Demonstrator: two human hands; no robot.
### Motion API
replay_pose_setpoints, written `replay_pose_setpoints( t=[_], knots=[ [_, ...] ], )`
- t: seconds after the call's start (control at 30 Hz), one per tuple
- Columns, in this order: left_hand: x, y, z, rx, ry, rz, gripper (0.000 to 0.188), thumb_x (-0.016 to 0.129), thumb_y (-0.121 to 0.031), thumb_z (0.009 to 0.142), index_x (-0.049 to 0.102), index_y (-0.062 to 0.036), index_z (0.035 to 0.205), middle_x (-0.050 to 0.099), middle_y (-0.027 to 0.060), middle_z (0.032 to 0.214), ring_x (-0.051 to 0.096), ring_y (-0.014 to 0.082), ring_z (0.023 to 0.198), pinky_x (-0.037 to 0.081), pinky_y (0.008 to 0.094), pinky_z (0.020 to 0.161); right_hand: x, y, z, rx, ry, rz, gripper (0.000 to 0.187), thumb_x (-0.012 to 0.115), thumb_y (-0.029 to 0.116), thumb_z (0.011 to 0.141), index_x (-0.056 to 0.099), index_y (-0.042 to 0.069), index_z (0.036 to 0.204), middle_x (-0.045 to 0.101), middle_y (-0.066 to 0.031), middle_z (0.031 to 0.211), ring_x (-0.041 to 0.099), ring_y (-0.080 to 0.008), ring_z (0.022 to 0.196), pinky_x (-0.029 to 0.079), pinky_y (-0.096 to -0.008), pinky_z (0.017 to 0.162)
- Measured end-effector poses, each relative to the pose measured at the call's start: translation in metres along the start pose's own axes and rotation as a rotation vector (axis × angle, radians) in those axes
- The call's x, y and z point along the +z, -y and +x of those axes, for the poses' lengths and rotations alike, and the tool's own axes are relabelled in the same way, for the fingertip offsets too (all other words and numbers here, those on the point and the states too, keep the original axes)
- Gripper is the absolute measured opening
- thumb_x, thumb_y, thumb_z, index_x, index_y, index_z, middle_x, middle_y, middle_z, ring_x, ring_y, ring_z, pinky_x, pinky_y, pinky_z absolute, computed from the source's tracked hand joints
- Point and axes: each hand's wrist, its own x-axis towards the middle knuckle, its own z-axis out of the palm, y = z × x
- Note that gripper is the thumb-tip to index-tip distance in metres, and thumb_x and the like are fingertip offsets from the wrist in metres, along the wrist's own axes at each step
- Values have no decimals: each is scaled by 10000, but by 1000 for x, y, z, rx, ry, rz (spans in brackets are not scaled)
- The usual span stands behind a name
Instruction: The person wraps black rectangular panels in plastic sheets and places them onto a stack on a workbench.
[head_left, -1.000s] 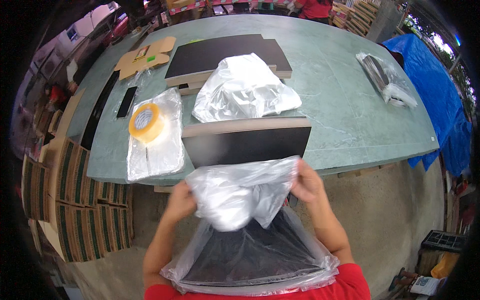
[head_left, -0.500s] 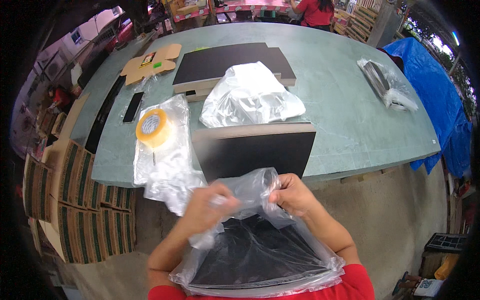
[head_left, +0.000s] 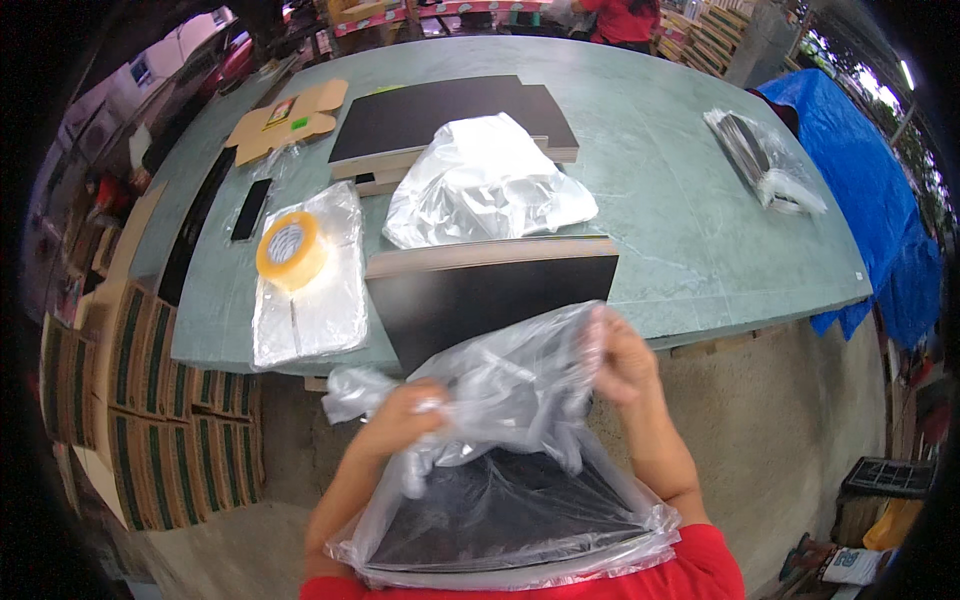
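Observation:
A clear plastic bag (head_left: 520, 375) is stretched between my two hands. My left hand (head_left: 408, 412) is closed on one side of its gathered mouth. My right hand (head_left: 628, 362), a little blurred, grips the other side, higher up. The lower part of the bag surrounds a flat black panel (head_left: 480, 515), tilted against my red shirt. Just beyond my hands, a black board (head_left: 500, 295) with a pale edge stands at the table's front edge, partly hidden by the plastic.
On the green table (head_left: 690, 240) lie a white plastic heap (head_left: 490, 185), stacked black boards (head_left: 450, 115), a yellow tape roll (head_left: 292, 250) on flat plastic bags (head_left: 310, 325), and a wrapped bundle (head_left: 760, 160). Cartons (head_left: 185, 430) stand at left; a blue tarp (head_left: 870, 190) hangs at right.
My right hand has risen and moved right, pulling the bag's mouth wider. My left hand stays low on its side. The loose plastic end at left has shifted off the flat bags.

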Motion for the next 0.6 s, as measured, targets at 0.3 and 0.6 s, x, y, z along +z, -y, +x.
replay_pose_setpoints(
  t=[0.3,0.6],
  knots=[
    [-106,35,-137,-110,-1356,10,40,476,32,666,467,22,703,571,169,818,564,199,721,481,321,671,-29,9,-22,171,-120,-145,102,611,113,749,555,34,780,577,-29,686,570,-114,617,473,-237,560],
    [23,-103,32,-3,-106,79,121,609,-144,730,574,-30,716,549,0,631,486,46,602,390,197,541,44,-53,9,246,101,-104,203,653,192,719,555,18,757,577,-30,699,555,-104,624,447,-223,554]
  ],
)
